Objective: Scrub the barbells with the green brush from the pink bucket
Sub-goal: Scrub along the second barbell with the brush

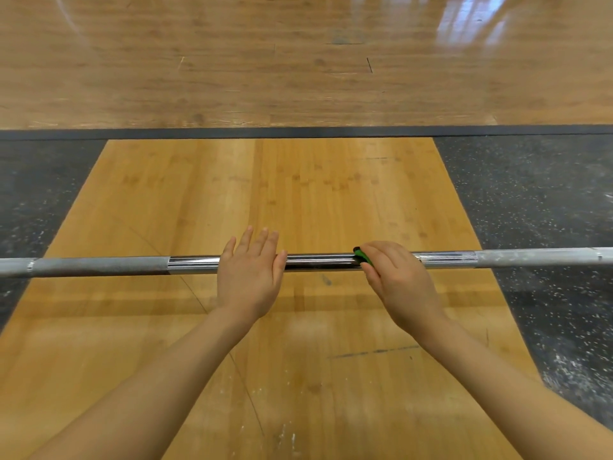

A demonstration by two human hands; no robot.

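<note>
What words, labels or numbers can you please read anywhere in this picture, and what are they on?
None: no readable text shows. The barbell has only plain ring marks, the brush is mostly hidden in the right hand, and the platform bears only scuffs.

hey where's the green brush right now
In the head view, the green brush sits right of centre, gripped in the right hand and pressed against the barbell, just right of the flat left hand.

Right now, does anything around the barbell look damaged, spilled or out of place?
Nothing serious. The wooden platform has dark scuff streaks and white chalky specks near the front edge. The barbell lies straight, left hand resting on it, right hand gripping the green brush.
</note>
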